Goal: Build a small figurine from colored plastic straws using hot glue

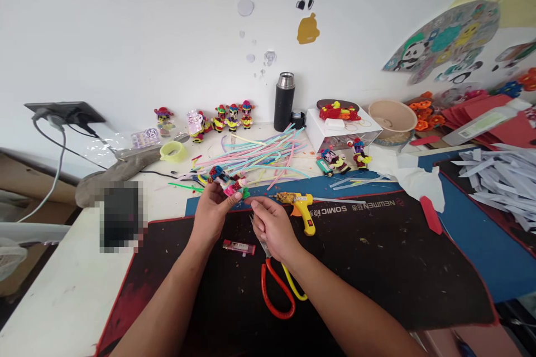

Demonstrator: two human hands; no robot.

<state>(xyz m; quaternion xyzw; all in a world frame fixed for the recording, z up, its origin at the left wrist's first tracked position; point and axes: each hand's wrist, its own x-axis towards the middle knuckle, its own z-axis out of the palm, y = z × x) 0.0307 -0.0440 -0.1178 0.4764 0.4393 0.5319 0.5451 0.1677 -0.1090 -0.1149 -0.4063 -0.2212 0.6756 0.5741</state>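
My left hand [213, 211] is closed around a small colourful figurine [229, 181] with a blue and red top and pink and green lower parts. Close to the figurine's base, my right hand [272, 227] has its fingers pinched together; what they hold, if anything, is too small to make out. Scissors with red and yellow handles [278, 295] lie on the black mat under my right hand, which covers part of them. A red lighter [238, 247] rests between my forearms. Beyond my right hand lies a yellow hot glue gun [302, 209] with a clear glue stick in its back.
Pastel fuzzy stems [259, 153] are heaped behind my hands. Several similar figurines [233, 116] stand along the wall, near a black thermos [285, 101]. A yellow cup [173, 152] stands left, a white box [344, 131] right. White paper strips [500, 181] pile up far right.
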